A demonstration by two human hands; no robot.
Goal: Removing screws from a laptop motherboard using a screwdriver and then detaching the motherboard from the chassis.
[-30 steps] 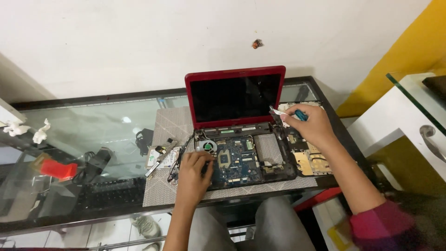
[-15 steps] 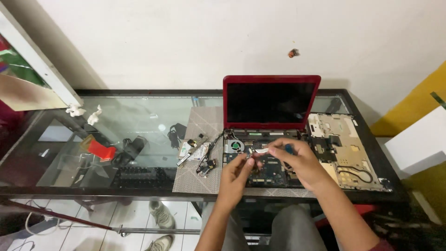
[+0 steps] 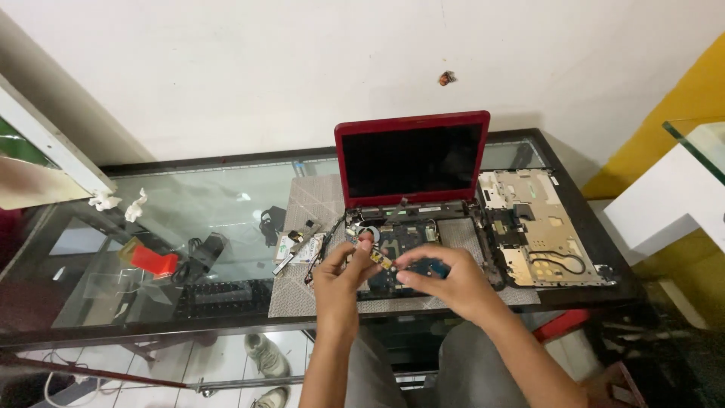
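- Left hand and right hand: each grip closed by the fingertips on one end of a small circuit board, raised just above the opened laptop base, evidently to bring it near the eye.
- Red laptop: lid upright on a grey mat.
- Removed cover panel: just right of the base, near the glass desk edge.
- Loose parts: left of the base; open glass beyond them.

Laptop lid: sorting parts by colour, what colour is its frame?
Red, around a dark screen, on the laptop lid; head view.
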